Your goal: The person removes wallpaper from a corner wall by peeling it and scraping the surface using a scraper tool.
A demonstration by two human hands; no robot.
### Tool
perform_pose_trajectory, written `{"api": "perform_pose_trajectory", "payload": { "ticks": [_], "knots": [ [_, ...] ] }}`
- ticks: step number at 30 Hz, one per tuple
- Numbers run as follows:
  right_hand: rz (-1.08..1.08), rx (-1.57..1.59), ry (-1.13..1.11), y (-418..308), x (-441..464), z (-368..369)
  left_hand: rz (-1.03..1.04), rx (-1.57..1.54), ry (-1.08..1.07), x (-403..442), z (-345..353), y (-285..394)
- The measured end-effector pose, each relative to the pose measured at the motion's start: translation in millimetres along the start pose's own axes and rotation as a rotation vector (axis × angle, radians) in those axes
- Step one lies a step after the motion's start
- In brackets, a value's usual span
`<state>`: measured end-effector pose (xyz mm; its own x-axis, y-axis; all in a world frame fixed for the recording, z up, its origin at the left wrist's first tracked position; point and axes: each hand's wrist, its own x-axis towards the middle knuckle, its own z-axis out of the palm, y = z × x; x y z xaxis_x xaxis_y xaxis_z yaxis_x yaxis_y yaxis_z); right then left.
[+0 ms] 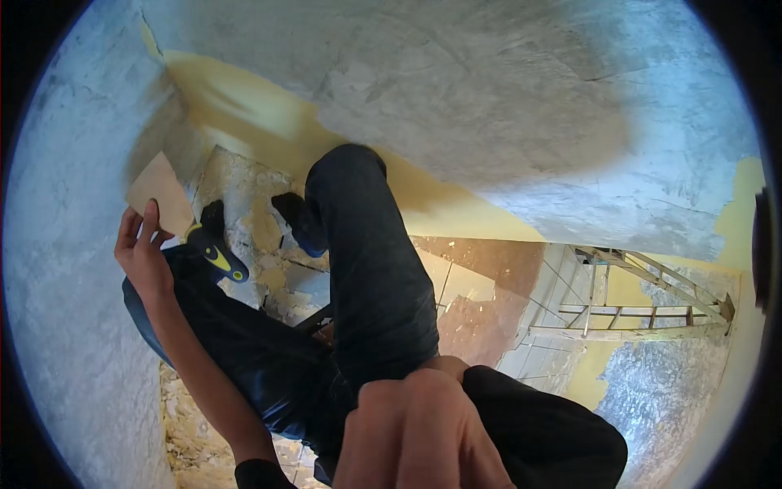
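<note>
From where I stand, the person's left hand (148, 257), at the left of the frame, pinches a flat tan piece (169, 194), thumb laid over its face and the other fingers curled near its lower edge. A black-and-yellow handle (216, 254) meets the piece's lower right end, slanting down over the dark trousers (371, 261); I can't make out how the two join. The right hand (415, 436) looms large at the bottom centre, knuckles up and fingers bent; whether it grips anything I can't tell. One bent knee rises mid-frame, close by the grey wall (464, 90) that fills the top, with yellow paint along its lower part. Patchy tiled floor (468, 285) shows beyond, and a ladder (627, 333) is at the right.
</note>
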<state>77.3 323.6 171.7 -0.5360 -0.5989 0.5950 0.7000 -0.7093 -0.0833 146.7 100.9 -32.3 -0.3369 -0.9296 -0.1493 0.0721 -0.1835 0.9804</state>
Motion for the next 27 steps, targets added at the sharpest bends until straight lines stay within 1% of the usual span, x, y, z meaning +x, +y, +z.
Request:
{"api": "perform_pose_trajectory", "payload": {
  "ticks": [4, 6, 7, 9, 10, 12, 13, 15, 17, 19, 21, 24, 25, 27],
  "knots": [
    [-0.072, -0.120, -0.108, -1.9, 2.7, -6.0, 0.003, 0.035, 0.007, -1.3, -0.1, -0.6],
    [-0.108, -0.089, 0.039, -2.1, 5.0, 3.6, 0.010, 0.096, 0.040, -2.1, 1.9, 2.3],
    [-0.106, -0.080, 0.025, -2.8, 5.7, 2.2, 0.025, 0.093, 0.046, -1.5, 0.6, 1.3],
    [-0.004, -0.094, -0.034, -6.2, 4.9, -2.7, 0.002, 0.075, 0.017, -0.2, -2.9, -3.1],
    [-0.003, -0.084, -0.052, -14.4, 2.5, -3.1, 0.005, 0.054, 0.032, -1.8, 0.5, -1.2],
    [0.351, 0.021, 0.024, -35.2, -6.3, 2.3, 0.014, 0.065, 0.039, -5.4, 3.4, 3.9],
    [0.353, 0.034, 0.012, -39.5, -10.3, 5.5, 0.003, 0.079, 0.036, -7.1, 4.4, 5.9],
    [0.333, 0.002, 0.125, -47.1, -19.3, 11.8, 0.040, 0.058, 0.052, -9.8, 8.7, 10.4],
    [0.319, -0.018, 0.228, -52.1, -29.3, 18.5, -0.018, 0.080, 0.036, -12.8, 8.5, 17.2],
    [0.322, -0.018, 0.310, -53.4, -40.7, 26.3, -0.013, 0.070, 0.020, -12.0, 2.5, 14.1],
    [0.343, -0.022, 0.374, -50.6, -53.8, 34.1, -0.040, 0.047, 0.027, -11.3, -0.9, 12.6],
    [0.344, -0.076, 0.523, -35.2, -70.8, 42.5, -0.017, 0.026, 0.024, -13.6, 1.8, 20.2],
    [0.354, -0.068, 0.502, -42.1, -71.6, 16.7, 0.003, 0.022, 0.038, -14.1, 0.9, 20.3],
    [0.482, 0.015, 0.298, -44.0, -74.0, -6.0, -0.037, -0.017, 0.035, -14.2, -0.9, 18.9]
  ]
}}
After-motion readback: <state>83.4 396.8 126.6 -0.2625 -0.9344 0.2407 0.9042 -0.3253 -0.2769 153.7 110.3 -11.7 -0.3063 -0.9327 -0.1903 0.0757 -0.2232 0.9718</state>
